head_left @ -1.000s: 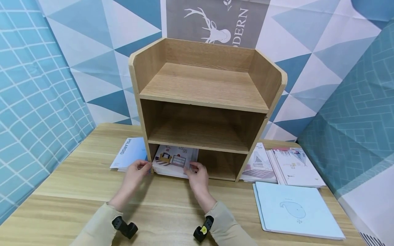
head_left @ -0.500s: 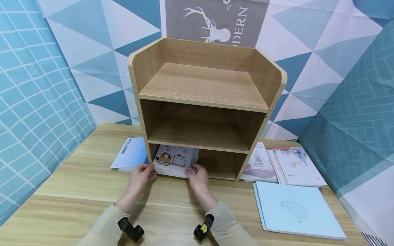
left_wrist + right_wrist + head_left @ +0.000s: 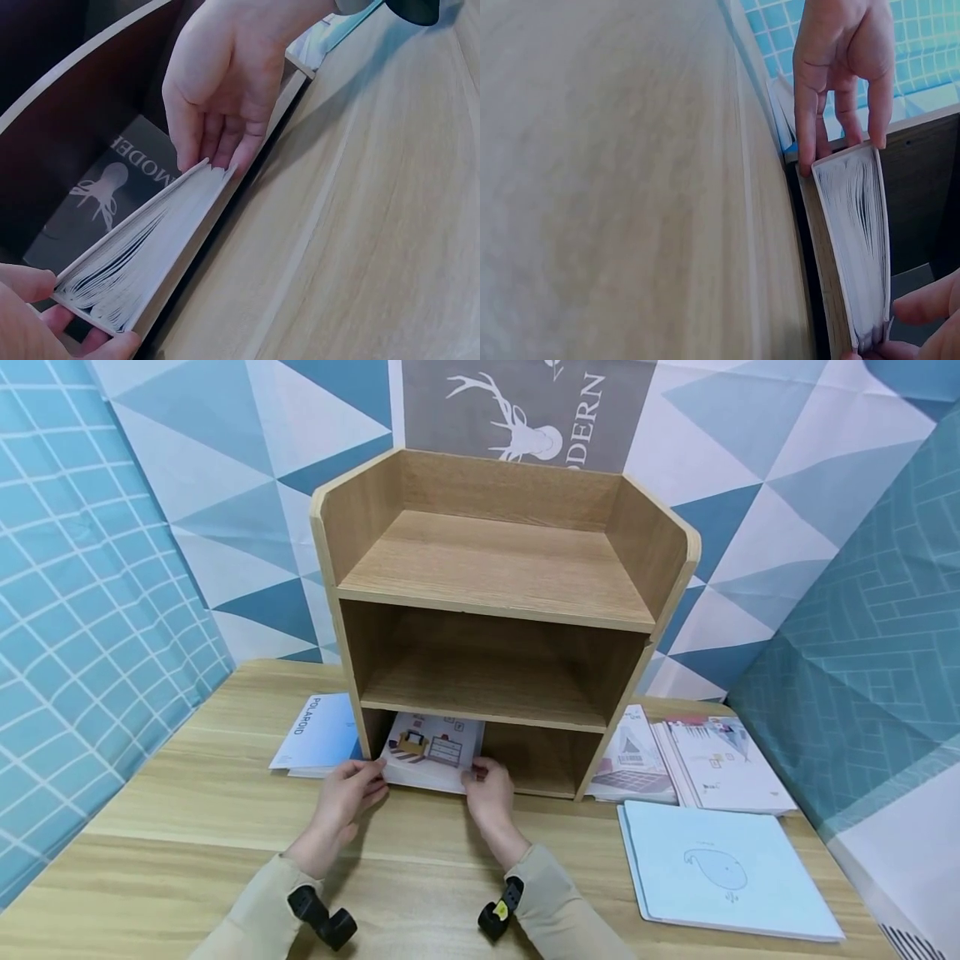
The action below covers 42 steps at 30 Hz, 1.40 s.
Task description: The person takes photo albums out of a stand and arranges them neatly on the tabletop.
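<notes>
A thick white book (image 3: 431,753), its cover printed with a yellow chair and a cabinet, lies flat at the left of the wooden shelf's (image 3: 480,714) lowest compartment. My left hand (image 3: 348,795) holds its front left corner, thumb above and fingers below in the left wrist view. At the other end, my right hand (image 3: 490,795) pinches the front right corner. Fanned page edges (image 3: 150,244) face outward between the hands. From the right wrist side, the book (image 3: 853,240) rests on the bottom board's front edge. How far it reaches inside is hidden.
A blue Polaroid booklet (image 3: 318,732) lies left of the shelf. To the right are a printed stack (image 3: 633,760), white books (image 3: 727,768) and a pale blue whale-print book (image 3: 727,868). A dark deer-print panel (image 3: 105,187) shows behind the book.
My left hand has moved right, from beside the shelf's left side onto the book's corner. The book has shifted slightly right, and my right hand has moved slightly right with it.
</notes>
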Available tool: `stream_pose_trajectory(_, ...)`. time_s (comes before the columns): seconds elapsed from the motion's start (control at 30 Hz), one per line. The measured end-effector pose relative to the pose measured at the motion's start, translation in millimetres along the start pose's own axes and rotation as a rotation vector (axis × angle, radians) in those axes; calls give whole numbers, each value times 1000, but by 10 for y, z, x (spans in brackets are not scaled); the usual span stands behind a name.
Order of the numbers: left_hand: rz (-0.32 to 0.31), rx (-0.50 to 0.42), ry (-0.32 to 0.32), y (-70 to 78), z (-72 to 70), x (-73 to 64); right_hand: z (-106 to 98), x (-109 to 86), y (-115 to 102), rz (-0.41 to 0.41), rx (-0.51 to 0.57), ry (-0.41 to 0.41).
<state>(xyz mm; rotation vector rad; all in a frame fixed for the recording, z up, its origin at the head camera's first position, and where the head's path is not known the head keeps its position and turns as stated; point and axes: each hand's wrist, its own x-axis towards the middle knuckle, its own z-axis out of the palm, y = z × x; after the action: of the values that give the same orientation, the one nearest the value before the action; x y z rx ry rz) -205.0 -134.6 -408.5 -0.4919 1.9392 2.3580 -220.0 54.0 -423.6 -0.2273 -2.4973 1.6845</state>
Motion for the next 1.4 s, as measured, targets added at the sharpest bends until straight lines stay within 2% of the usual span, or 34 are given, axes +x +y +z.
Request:
stream_pose_trajectory(0.13,-9,-14,-2,2,12,-8,-14,14,-5,22,27,17)
stream_pose_trajectory(0.3,-14,-8,6,5,21,-27,-53,16,-31,55,120,11)
stream_pose_trajectory(0.5,4,13,-8,-4,12,-18,-118,27,-73,102,195,-27)
stream_pose_trajectory(0.63,-7,49,-21,0,-7,-17,-146,9,-85,110,238,-52)
stream_pose_trajectory(0.93,-52,181,-39,14,-59,-72,-226,-57,17,161,400,-270)
stream_pose_trajectory(1.07,-39,235,-131,36,-101,-83,-257,-66,70,178,411,-323)
stream_pose_trajectory(1.2,-41,222,-275,56,-182,-61,-292,-80,102,178,412,-359)
stream_pose_trajectory(1.27,-59,204,-320,67,-214,-52,-308,-82,122,184,413,-372)
stream_pose_trajectory(1.4,-92,224,-338,90,-228,-60,-322,-86,149,197,416,-399)
